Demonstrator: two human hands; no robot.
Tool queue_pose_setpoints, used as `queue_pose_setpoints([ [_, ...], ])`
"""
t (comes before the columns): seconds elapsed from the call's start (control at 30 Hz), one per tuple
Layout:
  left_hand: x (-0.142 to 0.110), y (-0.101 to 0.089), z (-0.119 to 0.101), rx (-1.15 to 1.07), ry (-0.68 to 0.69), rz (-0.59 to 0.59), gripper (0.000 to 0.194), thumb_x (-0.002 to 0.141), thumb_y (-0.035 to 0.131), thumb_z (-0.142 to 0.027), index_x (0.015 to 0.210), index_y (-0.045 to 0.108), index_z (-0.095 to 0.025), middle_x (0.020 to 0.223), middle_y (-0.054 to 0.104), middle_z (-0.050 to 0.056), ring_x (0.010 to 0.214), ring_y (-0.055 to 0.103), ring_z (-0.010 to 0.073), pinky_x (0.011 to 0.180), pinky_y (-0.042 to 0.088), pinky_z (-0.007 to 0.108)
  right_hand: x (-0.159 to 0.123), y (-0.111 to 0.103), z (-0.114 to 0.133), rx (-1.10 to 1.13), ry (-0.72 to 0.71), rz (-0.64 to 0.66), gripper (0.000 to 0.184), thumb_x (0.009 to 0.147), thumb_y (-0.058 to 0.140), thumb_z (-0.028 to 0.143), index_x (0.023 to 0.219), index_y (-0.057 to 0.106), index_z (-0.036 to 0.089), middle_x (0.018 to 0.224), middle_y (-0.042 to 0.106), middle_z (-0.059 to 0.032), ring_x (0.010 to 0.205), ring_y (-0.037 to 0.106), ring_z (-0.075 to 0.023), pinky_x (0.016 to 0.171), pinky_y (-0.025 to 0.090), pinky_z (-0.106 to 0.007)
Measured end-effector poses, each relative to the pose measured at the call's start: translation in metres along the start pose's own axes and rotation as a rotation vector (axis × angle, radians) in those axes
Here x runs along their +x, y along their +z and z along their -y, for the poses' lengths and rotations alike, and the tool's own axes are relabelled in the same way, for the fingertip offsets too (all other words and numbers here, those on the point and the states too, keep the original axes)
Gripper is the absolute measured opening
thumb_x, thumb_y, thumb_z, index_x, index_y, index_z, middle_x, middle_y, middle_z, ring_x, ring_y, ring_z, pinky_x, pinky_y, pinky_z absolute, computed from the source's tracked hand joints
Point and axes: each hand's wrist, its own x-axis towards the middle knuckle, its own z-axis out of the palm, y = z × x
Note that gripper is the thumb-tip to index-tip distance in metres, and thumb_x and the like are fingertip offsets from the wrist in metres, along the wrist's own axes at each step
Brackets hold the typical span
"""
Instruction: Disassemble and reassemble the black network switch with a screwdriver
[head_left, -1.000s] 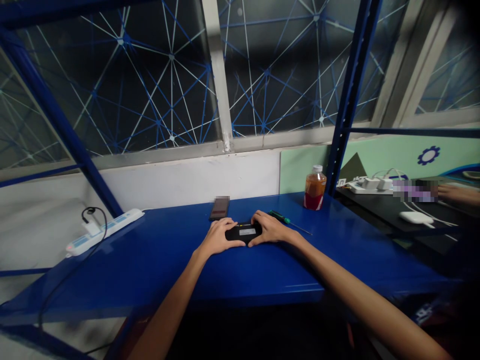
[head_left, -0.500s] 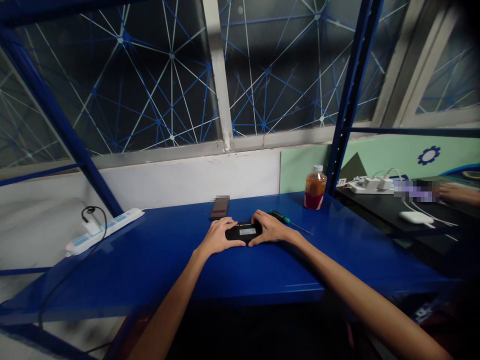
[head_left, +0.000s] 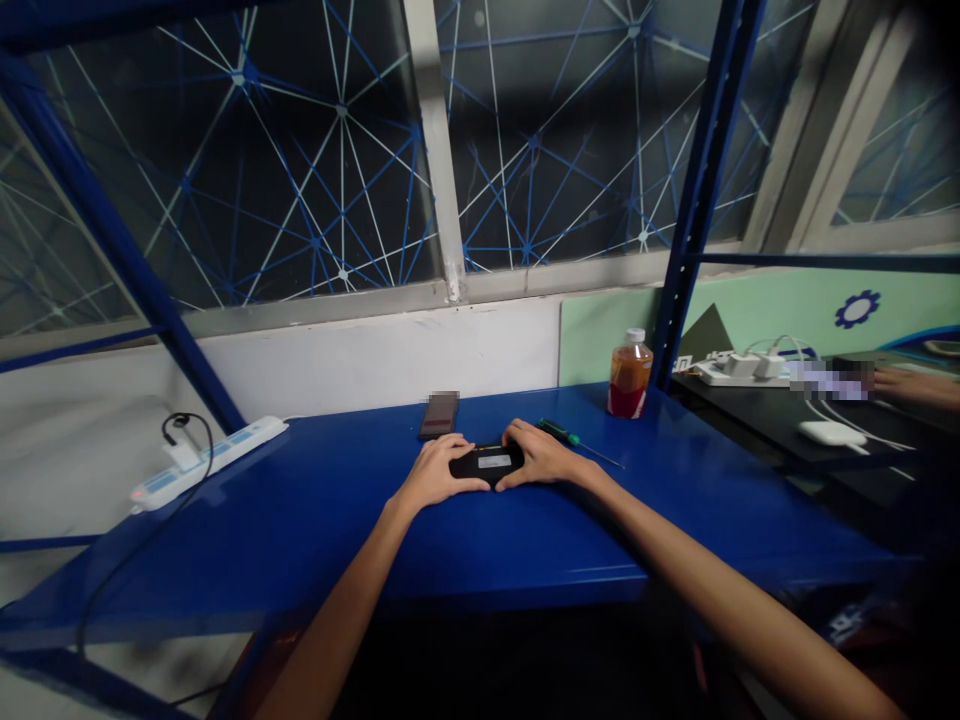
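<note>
A small black device (head_left: 486,464) with a pale label lies flat on the blue table (head_left: 315,520). My left hand (head_left: 435,472) wraps its left end, fingers curled over the far edge and thumb along the near edge. My right hand (head_left: 541,456) grips the right end the same way. Just behind the hands lies a dark phone (head_left: 439,414). A green-handled screwdriver (head_left: 574,442) rests on the table right behind my right hand.
An orange drink bottle (head_left: 629,376) stands at the back right by the blue rack post (head_left: 694,200). A white power strip (head_left: 210,462) with a black cable lies at the left. Another person's hand (head_left: 911,386) rests on the black table to the right, among chargers.
</note>
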Motion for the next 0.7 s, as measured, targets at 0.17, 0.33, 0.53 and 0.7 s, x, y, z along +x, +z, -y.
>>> queue_pose_setpoints([
  [0.17, 0.0001, 0.0007, 0.0006, 0.002, 0.002, -0.014, 0.073, 0.066, 0.065, -0.07, 0.12, 0.063, -0.021, 0.128, 0.057, 0.011, 0.12, 0.05, 0.0329, 0.102, 0.038, 0.046, -0.0005, 0.0027, -0.0016, -0.009, -0.013, -0.014, 0.07, 0.056, 0.069, 0.073, 0.096, 0.053, 0.018, 0.094, 0.052, -0.0064, 0.083, 0.053, -0.0221, 0.07, 0.044, -0.031],
  [0.33, 0.0013, 0.002, 0.0027, 0.007, 0.006, -0.028, 0.071, 0.066, 0.065, -0.069, 0.118, 0.064, -0.022, 0.127, 0.058, 0.01, 0.119, 0.051, 0.032, 0.102, 0.039, 0.045, -0.001, 0.0033, -0.0014, -0.014, -0.033, -0.026, 0.069, 0.059, 0.068, 0.072, 0.099, 0.055, 0.018, 0.097, 0.054, -0.0077, 0.086, 0.053, -0.023, 0.073, 0.044, -0.032],
  [0.53, 0.0022, 0.0052, 0.0056, 0.013, 0.015, -0.058, 0.07, 0.066, 0.067, -0.067, 0.116, 0.065, -0.019, 0.121, 0.062, 0.011, 0.12, 0.051, 0.0306, 0.102, 0.039, 0.041, -0.001, 0.0032, 0.0003, -0.023, -0.048, -0.036, 0.067, 0.062, 0.068, 0.069, 0.104, 0.055, 0.018, 0.1, 0.055, -0.0085, 0.09, 0.054, -0.0233, 0.076, 0.044, -0.032],
  [0.7, 0.0025, 0.0041, 0.0031, 0.013, 0.029, -0.071, 0.067, 0.067, 0.066, -0.067, 0.115, 0.066, -0.021, 0.122, 0.062, 0.009, 0.115, 0.055, 0.0298, 0.1, 0.041, 0.042, -0.0007, 0.0021, 0.0022, -0.038, -0.03, -0.038, 0.075, 0.059, 0.069, 0.07, 0.111, 0.056, 0.018, 0.104, 0.057, -0.0104, 0.094, 0.055, -0.0252, 0.08, 0.044, -0.036],
])
